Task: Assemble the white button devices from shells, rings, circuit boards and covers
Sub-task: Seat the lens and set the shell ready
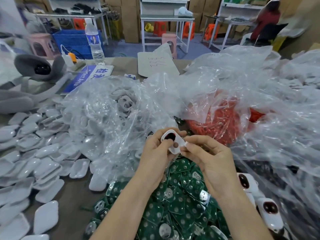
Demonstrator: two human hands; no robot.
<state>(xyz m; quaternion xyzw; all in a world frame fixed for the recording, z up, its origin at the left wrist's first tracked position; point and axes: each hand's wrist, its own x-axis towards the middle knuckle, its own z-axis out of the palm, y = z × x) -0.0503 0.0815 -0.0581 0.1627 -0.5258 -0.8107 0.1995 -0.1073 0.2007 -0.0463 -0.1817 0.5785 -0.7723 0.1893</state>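
Both hands hold one white shell [173, 142] above the table's middle; it shows a dark red round window and a small round hole. My left hand [155, 153] grips its left side with fingers curled round it. My right hand [206, 153] pinches its right edge between thumb and fingertips. Under my forearms lies a heap of green circuit boards [181, 196]. White covers [43, 161] are spread over the left of the table. Red rings [216, 122] fill a clear bag behind the hands. Assembled white devices [266, 208] lie at the lower right.
Crumpled clear plastic bags [121, 104] with grey shells cover the centre and right. A water bottle [94, 40], a blue sign [83, 77] and a grey padded item [39, 68] stand at the back left. A person [266, 19] sits at a far bench.
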